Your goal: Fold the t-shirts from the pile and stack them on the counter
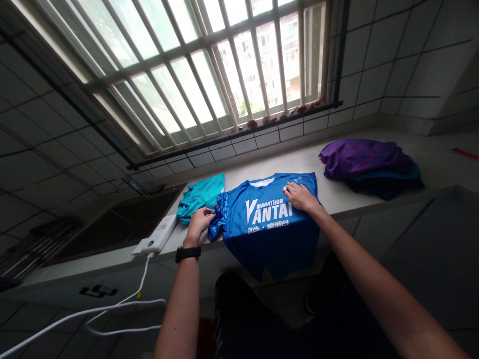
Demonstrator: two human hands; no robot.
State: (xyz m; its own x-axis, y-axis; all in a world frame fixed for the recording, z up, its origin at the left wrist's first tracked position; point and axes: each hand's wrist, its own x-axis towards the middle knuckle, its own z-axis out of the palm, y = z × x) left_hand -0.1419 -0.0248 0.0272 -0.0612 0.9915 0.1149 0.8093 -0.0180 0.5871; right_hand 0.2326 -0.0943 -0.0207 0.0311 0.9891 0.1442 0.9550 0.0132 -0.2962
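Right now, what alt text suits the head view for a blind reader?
A person's left hand pinches a blue shirt at its bunched side; the right hand lies on its front. Turquoise cloth and a purple-topped pile flank it on a counter below a barred window.

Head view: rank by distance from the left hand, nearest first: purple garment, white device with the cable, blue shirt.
From the left hand:
1. Blue shirt: at its fingertips, spread to the right.
2. White device: just to the left, on the counter edge.
3. Purple garment: far right, beyond the shirt.
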